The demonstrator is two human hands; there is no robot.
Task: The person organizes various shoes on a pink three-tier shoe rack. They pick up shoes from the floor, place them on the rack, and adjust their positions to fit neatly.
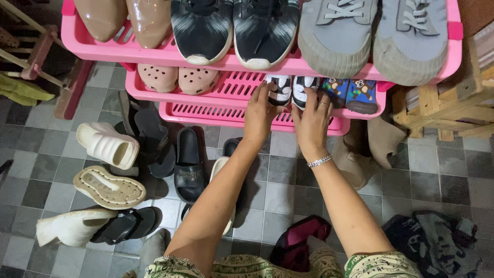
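A pink plastic shoe rack [226,82] with three tiers fills the top of the view. On its middle shelf stands a pair of small black-and-white children's shoes [290,88]. My left hand [259,114] reaches up to the left shoe of that pair, fingers touching its toe. My right hand [312,123], with a ring and a silver bracelet at the wrist, touches the right shoe. Whether either hand actually grips a shoe is unclear. Beside the pair are small blue shoes with cartoon prints [351,92] and pink perforated clogs [177,78].
The top shelf carries beige heels [123,18], black sneakers [234,28] and grey sneakers [373,36]. On the grey tiled floor lie white chunky sandals [105,144], black sandals [189,164], tan boots [363,149] and dark clothes [437,237]. A wooden crate [447,103] stands right.
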